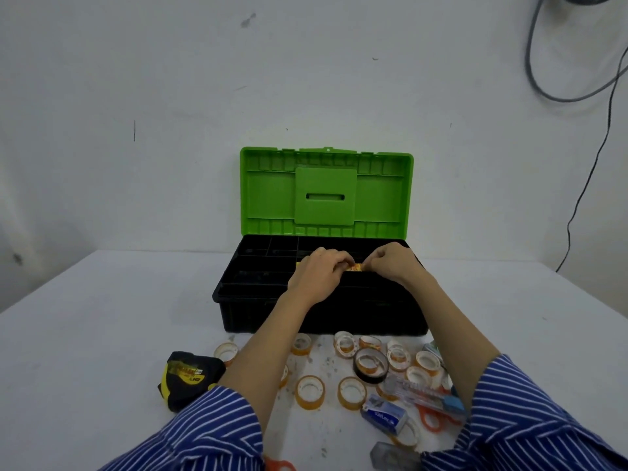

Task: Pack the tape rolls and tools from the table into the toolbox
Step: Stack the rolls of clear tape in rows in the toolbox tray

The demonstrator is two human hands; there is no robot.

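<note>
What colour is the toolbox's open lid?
Bright green, seen best in the head view: the lid stands upright behind the black tray.

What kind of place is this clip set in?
Probably a plain indoor workroom or recording space: a bare white table against a scuffed white wall, with loose cables hanging at the right.

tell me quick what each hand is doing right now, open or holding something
Left hand: fingers curled, pinching a small orange-yellow item over the toolbox.
Right hand: fingers curled, pinching the same item from the other side.
</note>
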